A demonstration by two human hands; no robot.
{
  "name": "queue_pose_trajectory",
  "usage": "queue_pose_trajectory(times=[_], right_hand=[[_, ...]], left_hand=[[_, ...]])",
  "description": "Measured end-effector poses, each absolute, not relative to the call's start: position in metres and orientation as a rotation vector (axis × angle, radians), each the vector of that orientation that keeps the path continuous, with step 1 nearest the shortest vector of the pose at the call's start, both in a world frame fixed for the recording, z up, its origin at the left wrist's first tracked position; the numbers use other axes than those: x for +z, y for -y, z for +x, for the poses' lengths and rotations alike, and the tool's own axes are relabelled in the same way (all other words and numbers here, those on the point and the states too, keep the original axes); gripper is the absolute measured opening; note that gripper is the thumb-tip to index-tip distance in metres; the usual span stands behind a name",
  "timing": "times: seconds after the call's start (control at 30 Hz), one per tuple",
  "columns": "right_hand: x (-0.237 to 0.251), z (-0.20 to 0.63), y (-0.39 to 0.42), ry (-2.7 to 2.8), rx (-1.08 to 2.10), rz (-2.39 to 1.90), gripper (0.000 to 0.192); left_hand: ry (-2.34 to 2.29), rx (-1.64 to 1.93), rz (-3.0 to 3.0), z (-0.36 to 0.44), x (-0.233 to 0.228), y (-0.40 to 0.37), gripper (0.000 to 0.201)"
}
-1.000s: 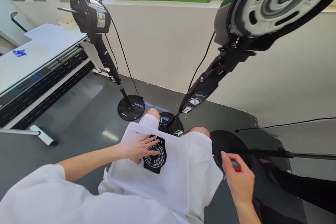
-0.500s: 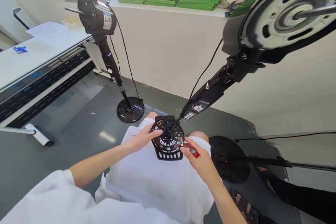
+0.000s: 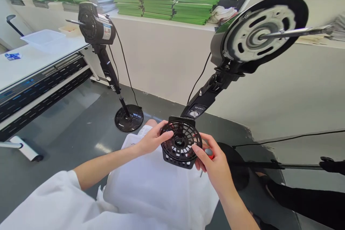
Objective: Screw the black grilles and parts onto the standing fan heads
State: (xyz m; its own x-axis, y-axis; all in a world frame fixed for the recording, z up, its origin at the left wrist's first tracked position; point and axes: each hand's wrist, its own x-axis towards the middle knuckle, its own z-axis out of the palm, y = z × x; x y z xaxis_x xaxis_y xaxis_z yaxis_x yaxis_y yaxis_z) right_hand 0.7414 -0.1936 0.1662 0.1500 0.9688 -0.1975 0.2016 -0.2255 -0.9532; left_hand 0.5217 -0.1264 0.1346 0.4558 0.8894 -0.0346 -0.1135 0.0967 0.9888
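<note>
Above my lap, both hands hold a black slotted fan motor cover [image 3: 185,155], a round grille with a hole in its middle. My left hand [image 3: 153,138] grips its left rim, thumb on the upper face. On the other side, my right hand [image 3: 215,161] pinches the right rim. Tucked in that same hand is a screwdriver [image 3: 209,153] with a red and grey handle; a bit of its metal shaft shows below the fingers. Just beyond the cover leans a stand fan [image 3: 228,48], its metal motor plate and shaft exposed, without blades.
A second bladeless stand fan [image 3: 98,28] stands on a round base at left. Beside it is a white table [image 3: 32,63] with a clear plastic tub [image 3: 44,37]. Green stacks [image 3: 159,1] line the windowsill. A person's dark-clothed leg [image 3: 304,197] is at lower right.
The cover has come up closer to me and shifted slightly right, tilting a little, with both hands on it. My view has turned slightly, so the fans sit lower and further left.
</note>
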Motion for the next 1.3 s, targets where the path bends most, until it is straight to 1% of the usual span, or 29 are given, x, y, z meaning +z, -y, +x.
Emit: queue_pose_trajectory(times=[0.17,0.23,0.3,0.33,0.43,0.47,0.53,0.6,0.63,0.67,0.73,0.83,0.9,0.93,1.0,1.03,1.07,1.13,1.23,1.3], right_hand=[[0.181,0.749,0.203,1.585,0.638,-1.491,0.028],[0.185,0.753,0.203,1.638,0.528,-1.468,0.026],[0.193,0.758,0.198,1.683,0.516,-1.499,0.030],[0.198,0.760,0.195,1.737,0.543,-1.519,0.031],[0.216,0.764,0.187,2.059,0.709,-1.521,0.027],[0.221,0.763,0.186,2.189,0.742,-1.498,0.025],[0.226,0.755,0.185,2.447,0.702,-1.441,0.019],[0.224,0.744,0.187,2.637,0.507,-1.388,0.013],[0.221,0.739,0.188,2.674,0.372,-1.373,0.014],[0.218,0.736,0.189,2.652,0.230,-1.368,0.017],[0.213,0.736,0.193,2.443,0.005,-1.389,0.021],[0.212,0.750,0.201,1.930,-0.121,-1.438,0.023],[0.216,0.759,0.206,1.709,-0.009,-1.492,0.027],[0.218,0.762,0.208,1.659,0.100,-1.513,0.033],[0.226,0.763,0.211,1.600,0.334,-1.524,0.044],[0.232,0.761,0.212,1.561,0.406,-1.514,0.046],[0.241,0.759,0.212,1.509,0.428,-1.503,0.046],[0.266,0.756,0.210,1.375,0.357,-1.489,0.045],[0.317,0.757,0.195,1.194,0.172,-1.384,0.060],[0.351,0.764,0.176,1.137,0.125,-1.314,0.065]], left_hand=[[-0.804,0.958,1.501,0.512,0.129,0.129,0.051],[-0.793,0.940,1.514,0.510,0.129,0.131,0.054],[-0.735,0.912,1.435,0.510,0.130,0.133,0.060],[-0.683,0.908,1.365,0.509,0.131,0.132,0.067],[-0.490,0.820,1.193,0.506,0.135,0.129,0.087],[-0.450,0.741,1.189,0.504,0.136,0.128,0.087],[-0.435,0.512,1.288,0.504,0.139,0.127,0.078],[-0.491,0.312,1.452,0.507,0.140,0.128,0.073],[-0.528,0.264,1.521,0.509,0.141,0.129,0.069],[-0.560,0.258,1.564,0.512,0.141,0.130,0.062],[-0.619,0.377,1.535,0.518,0.141,0.130,0.048],[-0.677,0.700,1.286,0.523,0.146,0.125,0.047],[-0.659,0.900,1.137,0.527,0.157,0.121,0.049],[-0.623,0.960,1.097,0.529,0.166,0.120,0.051],[-0.509,1.002,1.078,0.537,0.188,0.120,0.052],[-0.449,1.001,1.091,0.542,0.202,0.120,0.049],[-0.397,1.009,1.110,0.548,0.217,0.120,0.046],[-0.325,1.079,1.157,0.560,0.251,0.119,0.044],[-0.253,1.268,1.257,0.576,0.303,0.104,0.045],[-0.267,1.378,1.323,0.585,0.329,0.085,0.041]])
